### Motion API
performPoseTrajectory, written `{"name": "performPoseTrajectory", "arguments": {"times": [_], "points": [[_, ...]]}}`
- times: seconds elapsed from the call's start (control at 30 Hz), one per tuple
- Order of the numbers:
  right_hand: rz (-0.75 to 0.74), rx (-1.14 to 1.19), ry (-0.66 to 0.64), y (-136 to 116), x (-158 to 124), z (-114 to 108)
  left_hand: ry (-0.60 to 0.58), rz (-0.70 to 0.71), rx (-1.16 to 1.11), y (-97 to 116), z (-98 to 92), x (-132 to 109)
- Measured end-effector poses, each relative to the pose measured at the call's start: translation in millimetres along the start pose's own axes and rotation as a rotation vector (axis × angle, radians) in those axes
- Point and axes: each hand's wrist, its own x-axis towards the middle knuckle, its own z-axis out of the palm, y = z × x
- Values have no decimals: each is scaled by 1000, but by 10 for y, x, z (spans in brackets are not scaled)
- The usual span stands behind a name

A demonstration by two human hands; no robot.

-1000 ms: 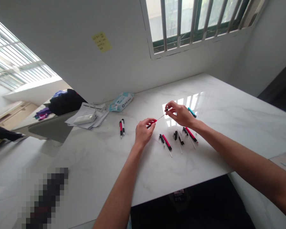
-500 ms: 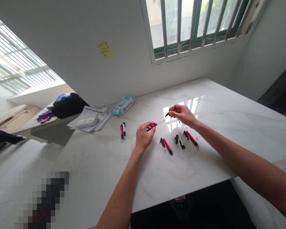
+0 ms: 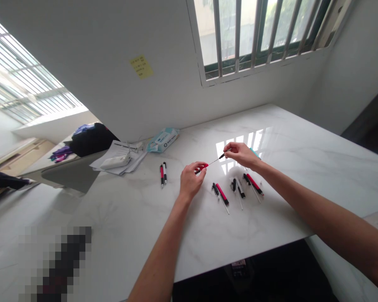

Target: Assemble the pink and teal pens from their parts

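Pinching red pen barrel (image 3: 201, 168) with left hand (image 3: 190, 181) fingers, black tip (image 3: 222, 156) with right hand (image 3: 243, 154), we judge 2 assembled pens (image 3: 163, 173) done, 3 dismantled pens (image 3: 221, 193) beside the barrel remaining.

White counter (image 3: 129, 209) with faint grey veining. A red pen barrel (image 3: 201, 168) sits in the left hand (image 3: 190, 182), a black tip (image 3: 221, 156) in the right hand (image 3: 242, 154). Red and black pen parts (image 3: 222, 193) lie right of the barrel; a pale blue pack (image 3: 163, 139) lies left of it.
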Motion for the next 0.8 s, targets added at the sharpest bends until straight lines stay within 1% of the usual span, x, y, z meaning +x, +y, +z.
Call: {"name": "performPoseTrajectory", "arguments": {"times": [0.2, 0.3, 0.47, 0.53, 0.63, 0.8], "points": [[14, 86, -63, -29, -24, 12, -4, 7, -20, -17, 13, 6], [24, 94, -100, -31, -22, 14, -15, 23, -37, -23, 25, 6], [-33, 64, -263, -17, -46, 56, -53, 57, -69, 2, 48, 2], [-52, 73, -299, -10, -59, 78, -62, 67, -97, 6, 59, 0], [-65, 72, -306, 4, -63, 93, -63, 80, -140, -4, 73, -2], [-94, 2, -287, 14, -51, 73, -107, 84, -170, -27, 96, -6]]}}
